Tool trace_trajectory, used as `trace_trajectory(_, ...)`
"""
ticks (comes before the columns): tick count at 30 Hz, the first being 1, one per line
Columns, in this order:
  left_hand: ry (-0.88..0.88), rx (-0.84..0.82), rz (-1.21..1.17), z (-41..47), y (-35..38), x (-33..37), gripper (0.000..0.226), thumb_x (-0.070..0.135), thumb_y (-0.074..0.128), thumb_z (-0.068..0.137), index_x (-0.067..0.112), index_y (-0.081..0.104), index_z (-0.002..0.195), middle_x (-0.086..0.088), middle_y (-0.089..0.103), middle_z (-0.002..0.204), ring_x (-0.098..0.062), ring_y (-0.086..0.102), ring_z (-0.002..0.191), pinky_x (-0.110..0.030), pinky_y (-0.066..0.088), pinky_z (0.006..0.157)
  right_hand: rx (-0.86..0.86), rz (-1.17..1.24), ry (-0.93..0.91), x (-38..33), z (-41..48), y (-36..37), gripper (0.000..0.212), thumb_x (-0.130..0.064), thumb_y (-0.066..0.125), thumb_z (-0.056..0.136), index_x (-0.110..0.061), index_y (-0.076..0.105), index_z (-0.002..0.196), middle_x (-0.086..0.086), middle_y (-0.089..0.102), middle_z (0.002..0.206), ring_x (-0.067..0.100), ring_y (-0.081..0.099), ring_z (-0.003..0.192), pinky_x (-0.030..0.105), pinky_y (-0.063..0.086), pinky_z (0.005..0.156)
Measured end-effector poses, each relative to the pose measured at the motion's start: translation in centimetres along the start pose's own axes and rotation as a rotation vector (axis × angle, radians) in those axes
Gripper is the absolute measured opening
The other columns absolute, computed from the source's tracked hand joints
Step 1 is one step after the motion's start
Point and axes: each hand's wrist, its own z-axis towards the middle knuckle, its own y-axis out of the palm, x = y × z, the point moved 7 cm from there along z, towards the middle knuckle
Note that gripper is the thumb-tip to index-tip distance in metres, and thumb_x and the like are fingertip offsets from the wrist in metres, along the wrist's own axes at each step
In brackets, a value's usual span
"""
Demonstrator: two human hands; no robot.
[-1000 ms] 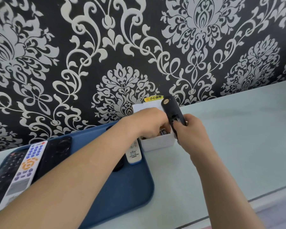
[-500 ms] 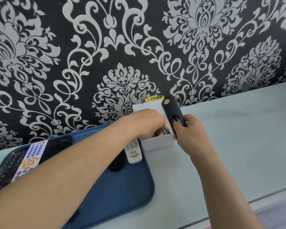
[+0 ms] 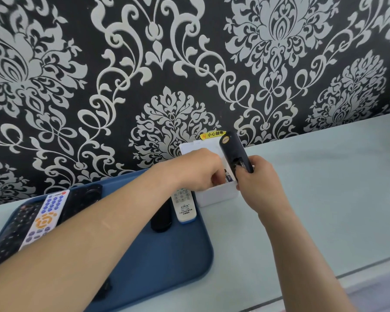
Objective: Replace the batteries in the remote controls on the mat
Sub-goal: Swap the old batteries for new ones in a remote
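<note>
A pale, glossy counter (image 3: 324,199) runs along the patterned wall (image 3: 122,86). A dark blue mat (image 3: 167,266) lies flat on its left part. A small white box (image 3: 216,195) stands just beside the mat's far right corner, close to the wall.

Bare left hand (image 3: 200,171), bare right hand (image 3: 260,184); forearms (image 3: 302,255) bare to frame edge; faint mark on left forearm (image 3: 106,224)

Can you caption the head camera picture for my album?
The left hand is in the white box of batteries; the right hand holds a black remote.
</note>
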Motion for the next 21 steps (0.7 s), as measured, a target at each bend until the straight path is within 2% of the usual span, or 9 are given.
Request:
trace_trajectory(2, 0.010, -0.049, -0.005, 0.0, 0.3, 0.3, 0.044, -0.005, 0.053, 0.084, 0.023, 0.070, 0.113, 0.008, 0.066, 0.101, -0.001, 0.053, 0.073, -0.004, 0.041, 0.054, -0.002, 0.002, 0.005, -0.1, -0.1, 0.1, 0.012, -0.016, 0.046, 0.093, -0.010, 0.057, 0.094, 0.008, 0.064, 0.080, 0.030, 0.056, 0.074, 0.034, 0.041, 0.063)
trace_trajectory(3, 0.018, -0.067, 0.004, 0.1, 0.3, 0.4, 0.047, -0.006, 0.052, 0.083, 0.024, 0.069, 0.115, 0.008, 0.065, 0.100, -0.003, 0.054, 0.074, -0.005, 0.041, 0.053, -0.004, 0.002, 0.007, 0.0, -0.1, 0.1, 0.012, -0.016, 0.047, 0.093, -0.009, 0.057, 0.093, 0.008, 0.064, 0.080, 0.030, 0.056, 0.074, 0.034, 0.042, 0.062)
trace_trajectory(6, 0.063, -0.119, 0.061, 0.6, 0.5, 0.5, 0.043, -0.001, 0.057, 0.082, 0.026, 0.070, 0.113, 0.008, 0.065, 0.094, -0.011, 0.059, 0.082, -0.017, 0.047, 0.059, -0.003, 0.013, 0.013, 0.0, -0.2, 0.0, 0.012, -0.016, 0.047, 0.093, -0.009, 0.057, 0.094, 0.009, 0.064, 0.079, 0.030, 0.056, 0.073, 0.034, 0.042, 0.062)
trace_trajectory(8, 0.083, -0.108, 0.070, 0.9, 0.5, 0.5, 0.034, 0.007, 0.061, 0.083, 0.027, 0.071, 0.109, 0.009, 0.066, 0.090, -0.008, 0.057, 0.076, -0.018, 0.045, 0.060, -0.005, 0.010, 0.018, -0.1, -0.2, 0.0, 0.012, -0.016, 0.047, 0.094, -0.009, 0.057, 0.095, 0.009, 0.064, 0.079, 0.028, 0.055, 0.072, 0.032, 0.039, 0.060)
trace_trajectory(10, 0.071, -0.028, -0.027, 1.0, 0.1, 0.2, 0.026, 0.014, 0.063, 0.085, 0.027, 0.072, 0.105, 0.010, 0.066, 0.089, -0.002, 0.056, 0.069, -0.016, 0.045, 0.063, -0.001, 0.004, 0.021, -0.1, -0.2, -0.1, 0.012, -0.016, 0.047, 0.094, -0.008, 0.057, 0.093, 0.007, 0.062, 0.078, 0.026, 0.053, 0.071, 0.032, 0.036, 0.057)
trace_trajectory(12, -0.004, 0.138, -0.307, 0.5, -0.6, -1.0, 0.018, 0.012, 0.065, 0.086, 0.023, 0.073, 0.098, 0.005, 0.069, 0.085, -0.005, 0.062, 0.064, -0.017, 0.052, 0.065, 0.006, -0.007, 0.005, -0.4, -0.3, -0.2, 0.012, -0.016, 0.048, 0.094, -0.009, 0.056, 0.089, 0.003, 0.056, 0.072, 0.022, 0.048, 0.065, 0.031, 0.033, 0.054)
trace_trajectory(16, -0.141, 0.443, -1.129, -2.4, -1.6, -3.6, 0.014, -0.003, 0.067, 0.084, 0.007, 0.070, 0.092, -0.013, 0.070, 0.079, -0.017, 0.068, 0.065, -0.023, 0.057, 0.063, 0.105, 0.025, -0.076, -1.6, -0.7, -1.3, 0.011, -0.012, 0.050, 0.092, -0.008, 0.057, 0.085, -0.002, 0.051, 0.065, 0.013, 0.043, 0.056, 0.029, 0.033, 0.051)
trace_trajectory(19, -0.134, 0.517, -1.676, -4.9, -1.1, -3.8, 0.016, -0.005, 0.069, 0.074, 0.006, 0.066, 0.085, -0.012, 0.067, 0.075, -0.016, 0.066, 0.062, -0.019, 0.056, 0.057, 0.097, 0.318, -0.061, -3.0, -1.5, -1.3, 0.011, -0.010, 0.051, 0.092, -0.002, 0.056, 0.087, 0.002, 0.050, 0.065, 0.010, 0.043, 0.054, 0.020, 0.033, 0.047)
trace_trajectory(21, -0.113, 0.576, -1.865, -6.6, -0.9, -3.7, 0.015, -0.001, 0.068, 0.069, 0.009, 0.065, 0.081, -0.009, 0.068, 0.073, -0.013, 0.064, 0.057, -0.016, 0.054, 0.052, -0.034, 0.597, 0.035, -3.7, -2.2, -0.1, 0.011, -0.012, 0.052, 0.095, -0.007, 0.062, 0.096, 0.010, 0.065, 0.080, 0.014, 0.060, 0.067, 0.023, 0.046, 0.054)
